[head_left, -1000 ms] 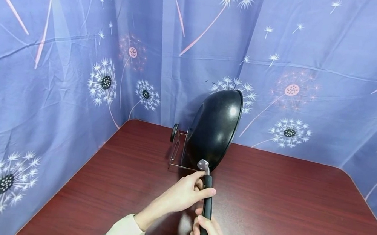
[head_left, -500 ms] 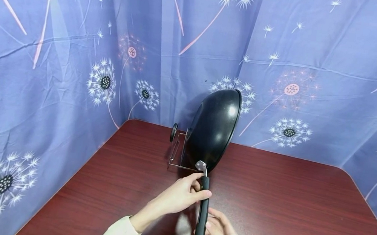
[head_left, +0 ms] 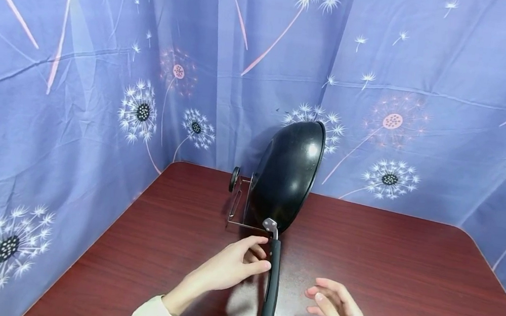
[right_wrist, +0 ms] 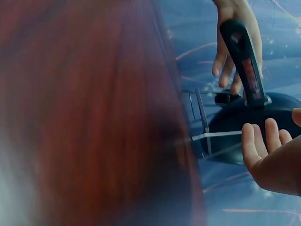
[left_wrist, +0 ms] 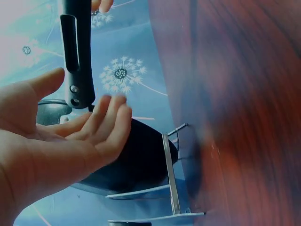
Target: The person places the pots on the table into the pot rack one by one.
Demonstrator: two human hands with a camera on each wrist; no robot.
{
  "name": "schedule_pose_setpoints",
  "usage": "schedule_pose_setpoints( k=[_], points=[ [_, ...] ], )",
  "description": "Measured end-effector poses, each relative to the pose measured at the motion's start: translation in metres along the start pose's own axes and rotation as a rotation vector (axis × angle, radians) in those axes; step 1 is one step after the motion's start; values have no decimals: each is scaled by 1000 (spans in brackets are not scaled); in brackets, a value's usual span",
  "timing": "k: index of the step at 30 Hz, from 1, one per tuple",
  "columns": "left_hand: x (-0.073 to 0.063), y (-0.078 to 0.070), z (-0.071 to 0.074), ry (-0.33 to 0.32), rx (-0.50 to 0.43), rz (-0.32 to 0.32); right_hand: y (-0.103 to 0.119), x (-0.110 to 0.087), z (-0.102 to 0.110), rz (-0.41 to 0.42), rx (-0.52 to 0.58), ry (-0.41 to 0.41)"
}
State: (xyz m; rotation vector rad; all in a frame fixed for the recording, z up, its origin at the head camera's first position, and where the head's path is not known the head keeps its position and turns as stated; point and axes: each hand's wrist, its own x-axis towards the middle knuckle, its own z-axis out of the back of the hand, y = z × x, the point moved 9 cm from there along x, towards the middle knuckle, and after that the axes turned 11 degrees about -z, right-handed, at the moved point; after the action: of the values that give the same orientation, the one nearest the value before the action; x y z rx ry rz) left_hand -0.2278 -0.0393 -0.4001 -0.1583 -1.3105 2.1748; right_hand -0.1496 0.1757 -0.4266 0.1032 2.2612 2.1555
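Observation:
A black wok (head_left: 286, 171) stands on edge, tilted, in a wire rack (head_left: 234, 212) on the table. Its black handle (head_left: 271, 287) points toward me, joined to the pan by a riveted metal bracket (head_left: 270, 225). My left hand (head_left: 229, 265) is just left of the handle, thumb and fingers spread and relaxed. In the left wrist view, the handle (left_wrist: 77, 52) rises past the loose fingers. To the right, apart from the handle, my right hand (head_left: 338, 314) hovers over the table with softly bent fingers and nothing in them.
A black round disc (head_left: 234, 179) sits at the rack's left end. The red-brown wooden table (head_left: 385, 262) has blue curtains (head_left: 382, 53) with a dandelion print behind it and along its sides.
My right hand has let go of the handle and moved right. The left thumb and fingers have loosened from the handle and drawn slightly left. The handle has shifted slightly left.

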Motion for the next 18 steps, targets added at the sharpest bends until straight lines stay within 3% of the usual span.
schedule_pose_setpoints(
  k=[5, 11, 14, 18],
  points=[
    [-2, 1, 9, -48, 27, -49, 15, 5, 19, 98, -81, -43],
    [-6, 7, 18, -75, 95, -40, 26, 10, 33, 170, -134, -40],
    [-8, 10, 22, -90, 129, -28, 30, 10, 40, 170, -255, -109],
    [-9, 12, 28, -121, 177, -35, 36, 8, 43, 173, -509, -182]
  ],
)
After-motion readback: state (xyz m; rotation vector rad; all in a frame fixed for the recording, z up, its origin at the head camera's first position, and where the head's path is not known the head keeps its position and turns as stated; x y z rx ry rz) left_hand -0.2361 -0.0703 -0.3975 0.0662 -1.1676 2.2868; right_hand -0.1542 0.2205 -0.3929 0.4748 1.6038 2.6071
